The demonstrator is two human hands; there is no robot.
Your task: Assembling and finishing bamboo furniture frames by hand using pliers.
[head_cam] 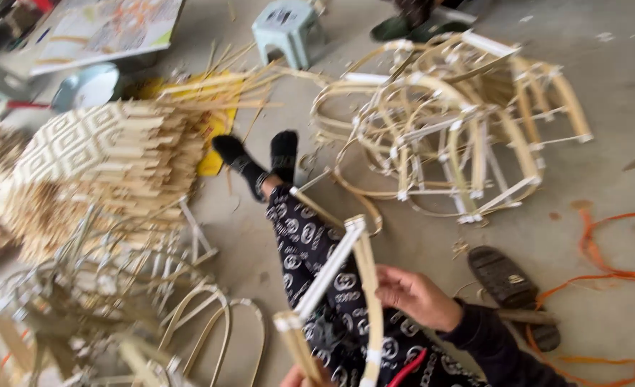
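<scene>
I sit on the floor with my legs (299, 236) stretched out in patterned black trousers and black socks. Over my lap is a small bamboo frame (346, 279) of curved strips and a white bar, taped at the joints. My right hand (414, 295) grips a curved strip on the frame's right side. At the bottom edge my left hand (299, 374) holds the frame's lower end; only part of this hand shows.
A heap of finished bamboo frames (446, 122) lies ahead on the right. Stacked woven bamboo mats (102, 165) and more frames (110, 287) are on the left. A small plastic stool (289, 29), a black sandal (504, 279) and orange string (604, 244) lie on the concrete floor.
</scene>
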